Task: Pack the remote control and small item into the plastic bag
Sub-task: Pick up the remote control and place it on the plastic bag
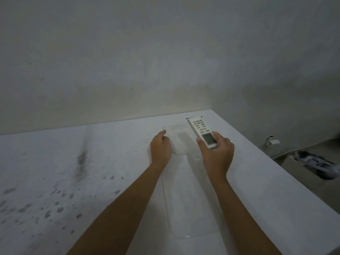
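**On the tabletop: remote in hand, bag being opened**

On the white tabletop [114,162], seen from the head camera, the right hand [216,155] has its grip closed around the screen end of the white remote control [202,132]. The button end points away toward the wall. The left hand [160,150] pinches the far edge of the clear plastic bag [179,142] — its fingers are closed on the thin film. The bag lies flat and runs back toward the person, between the two arms. It is very hard to see where its mouth is. The small item cannot be made out for sure; a pale shape shows through the bag, but I cannot tell what it is.

The step now looks like getting the remote into the bag. To do it well, the left hand should lift just one layer so the mouth gapes wide. Then the remote should go in end first, low and straight — slowly, so the film does not bunch up or slip from the pinch.
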